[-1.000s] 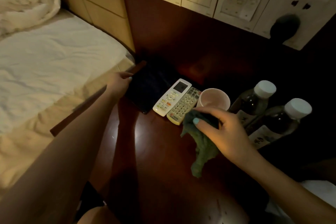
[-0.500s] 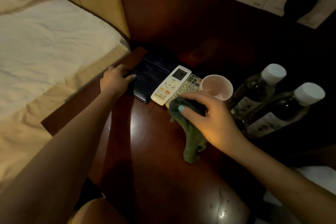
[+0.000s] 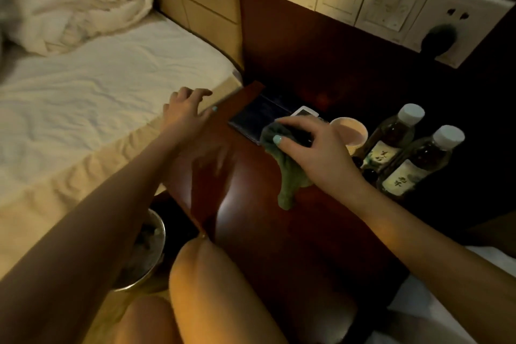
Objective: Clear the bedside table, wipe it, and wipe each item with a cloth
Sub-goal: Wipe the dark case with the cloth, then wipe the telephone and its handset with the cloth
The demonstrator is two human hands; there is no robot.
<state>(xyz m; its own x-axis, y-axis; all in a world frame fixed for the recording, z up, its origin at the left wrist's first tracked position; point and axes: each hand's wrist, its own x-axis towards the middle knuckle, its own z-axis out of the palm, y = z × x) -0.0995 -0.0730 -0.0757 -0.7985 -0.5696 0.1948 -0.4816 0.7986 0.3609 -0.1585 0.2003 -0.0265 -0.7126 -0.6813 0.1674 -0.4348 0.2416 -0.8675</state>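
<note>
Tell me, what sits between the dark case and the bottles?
Head view: a white remote, a cup, and the right hand holding the green cloth.

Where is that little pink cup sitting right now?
In the head view the cup stands at the back right of the table, just beyond the right hand with the cloth and directly left of the two bottles.

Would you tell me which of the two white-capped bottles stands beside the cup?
The rear bottle, directly right of the cup; the front bottle stands farther right, with the rear one between it and the cup.
</note>
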